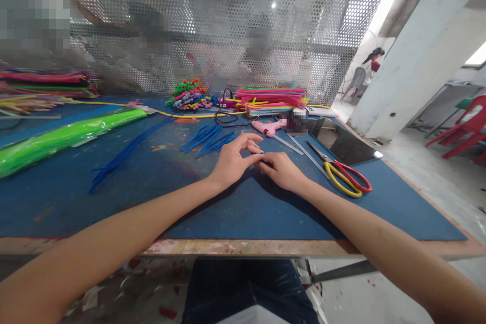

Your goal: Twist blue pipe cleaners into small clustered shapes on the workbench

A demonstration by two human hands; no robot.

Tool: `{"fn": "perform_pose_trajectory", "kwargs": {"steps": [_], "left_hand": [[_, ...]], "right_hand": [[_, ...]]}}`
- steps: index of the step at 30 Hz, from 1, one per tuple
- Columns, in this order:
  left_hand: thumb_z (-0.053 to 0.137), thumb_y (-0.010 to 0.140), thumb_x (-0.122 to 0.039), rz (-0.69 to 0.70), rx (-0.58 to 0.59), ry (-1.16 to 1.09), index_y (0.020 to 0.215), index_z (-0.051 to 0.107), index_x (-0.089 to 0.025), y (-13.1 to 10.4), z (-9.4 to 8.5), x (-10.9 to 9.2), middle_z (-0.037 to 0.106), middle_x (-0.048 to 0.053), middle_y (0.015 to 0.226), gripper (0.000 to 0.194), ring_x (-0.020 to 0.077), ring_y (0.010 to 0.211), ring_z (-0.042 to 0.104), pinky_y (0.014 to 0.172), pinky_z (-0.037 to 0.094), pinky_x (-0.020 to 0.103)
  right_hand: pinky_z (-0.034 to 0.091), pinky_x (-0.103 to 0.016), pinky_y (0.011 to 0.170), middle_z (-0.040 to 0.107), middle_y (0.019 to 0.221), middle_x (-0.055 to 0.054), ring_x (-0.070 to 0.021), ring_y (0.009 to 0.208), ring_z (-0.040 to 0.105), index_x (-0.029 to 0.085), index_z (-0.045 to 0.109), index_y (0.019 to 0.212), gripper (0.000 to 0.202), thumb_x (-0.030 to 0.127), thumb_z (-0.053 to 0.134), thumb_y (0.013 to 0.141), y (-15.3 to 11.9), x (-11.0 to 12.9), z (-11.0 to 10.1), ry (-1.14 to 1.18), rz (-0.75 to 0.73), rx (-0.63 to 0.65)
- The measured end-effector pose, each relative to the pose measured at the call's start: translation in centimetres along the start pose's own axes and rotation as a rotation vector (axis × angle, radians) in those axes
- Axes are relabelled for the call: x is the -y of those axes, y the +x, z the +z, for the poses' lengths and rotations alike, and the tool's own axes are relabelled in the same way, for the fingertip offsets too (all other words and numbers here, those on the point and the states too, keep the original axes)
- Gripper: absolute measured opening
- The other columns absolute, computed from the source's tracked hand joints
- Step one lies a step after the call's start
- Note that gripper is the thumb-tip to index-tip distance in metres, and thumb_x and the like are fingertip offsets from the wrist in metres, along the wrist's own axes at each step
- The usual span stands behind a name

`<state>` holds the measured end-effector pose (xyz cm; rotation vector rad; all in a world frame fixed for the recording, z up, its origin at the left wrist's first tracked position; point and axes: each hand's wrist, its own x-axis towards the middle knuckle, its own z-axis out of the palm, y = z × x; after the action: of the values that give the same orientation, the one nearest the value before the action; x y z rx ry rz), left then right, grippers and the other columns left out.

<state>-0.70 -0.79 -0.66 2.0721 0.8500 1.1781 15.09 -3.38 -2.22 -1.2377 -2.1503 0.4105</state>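
Observation:
Over the middle of the blue mat (pixel 228 212), my left hand (pixel 232 161) and my right hand (pixel 283 169) meet at the fingertips. Both are closed in a pinch around a small bit of blue pipe cleaner (pixel 261 153), mostly covered by the fingers. Just beyond my left hand lie several bent blue pipe cleaners (pixel 207 137). Long straight blue pipe cleaners (pixel 125 154) are spread farther left. A pink glue gun (pixel 269 127) rests past my fingertips, with clear glue sticks (pixel 290 146) nearby. Scissors (pixel 347 177) with one red and one yellow handle lie right of my right hand.
A bright green bundle in plastic (pixel 76 131) lies at the left. Coloured pipe cleaner bundles (pixel 271 98) stand along the perforated metal screen (pixel 212 20). A dark glossy panel (pixel 341 140) sits at back right. A yellow cable (pixel 205 115) crosses the back of the table.

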Motion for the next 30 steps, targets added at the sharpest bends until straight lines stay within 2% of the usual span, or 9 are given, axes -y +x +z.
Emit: {"fn": "perform_pose_trajectory", "kwargs": {"steps": [6,10,14,17,20,25,30], "left_hand": [[0.065,0.071,-0.022,-0.002,0.012,0.033,0.100,0.060,-0.019,0.0,0.0,-0.2,0.066,-0.001,0.073,0.030,0.0163,0.077,0.061,0.075,0.043,0.027],[0.065,0.070,-0.021,-0.028,0.025,-0.038,0.095,0.060,-0.018,0.3,0.1,0.1,0.064,-0.001,0.071,0.026,0.0156,0.077,0.060,0.077,0.043,0.028],[0.072,0.063,-0.024,-0.156,0.036,-0.251,0.087,0.056,-0.016,0.8,0.1,0.8,0.061,-0.001,0.070,0.029,0.0138,0.072,0.059,0.071,0.045,0.026],[0.075,0.061,-0.029,-0.301,0.041,-0.403,0.090,0.054,-0.016,1.0,0.1,1.3,0.061,-0.001,0.072,0.038,0.0116,0.065,0.058,0.063,0.044,0.024],[0.073,0.063,-0.037,-0.407,0.056,-0.530,0.091,0.057,-0.015,1.0,0.2,1.5,0.060,-0.001,0.074,0.039,0.0101,0.063,0.057,0.061,0.045,0.024],[0.073,0.063,-0.039,-0.466,0.061,-0.647,0.077,0.061,-0.015,1.0,0.3,1.7,0.059,-0.003,0.064,0.031,0.0100,0.059,0.057,0.065,0.048,0.027],[0.075,0.062,-0.036,-0.501,0.040,-0.665,0.075,0.063,-0.015,1.0,0.2,1.7,0.061,-0.003,0.064,0.028,0.0094,0.060,0.058,0.068,0.048,0.025]], "right_hand": [[0.028,-0.023,0.054,0.063,0.065,-0.004,-0.0128,0.057,0.051,0.014,0.064,0.072,0.024,0.023,0.046,0.085,0.0,-0.1,0.1,0.007,0.002,0.003],[0.028,-0.023,0.053,0.061,0.064,-0.003,-0.0117,0.056,0.048,0.013,0.063,0.070,0.025,0.024,0.046,0.085,-0.1,-0.1,0.2,0.024,-0.011,0.008],[0.031,-0.022,0.055,0.060,0.061,-0.001,-0.0109,0.057,0.050,0.013,0.063,0.071,0.024,0.025,0.048,0.085,0.1,-0.2,0.2,0.135,0.020,0.025],[0.031,-0.021,0.052,0.057,0.056,0.001,-0.0086,0.051,0.047,0.014,0.059,0.064,0.028,0.030,0.048,0.084,0.3,-0.3,0.1,0.267,0.092,0.038],[0.031,-0.021,0.049,0.054,0.057,0.002,-0.0072,0.048,0.043,0.014,0.058,0.065,0.030,0.035,0.047,0.084,0.4,-0.5,0.0,0.398,0.146,0.041],[0.030,-0.021,0.046,0.052,0.056,0.003,-0.0073,0.046,0.040,0.015,0.058,0.069,0.033,0.043,0.048,0.082,0.6,-0.9,-0.1,0.535,0.188,0.030],[0.031,-0.022,0.048,0.051,0.057,0.003,-0.0075,0.048,0.040,0.015,0.056,0.067,0.033,0.043,0.048,0.082,0.6,-1.1,0.1,0.567,0.183,0.009]]}}
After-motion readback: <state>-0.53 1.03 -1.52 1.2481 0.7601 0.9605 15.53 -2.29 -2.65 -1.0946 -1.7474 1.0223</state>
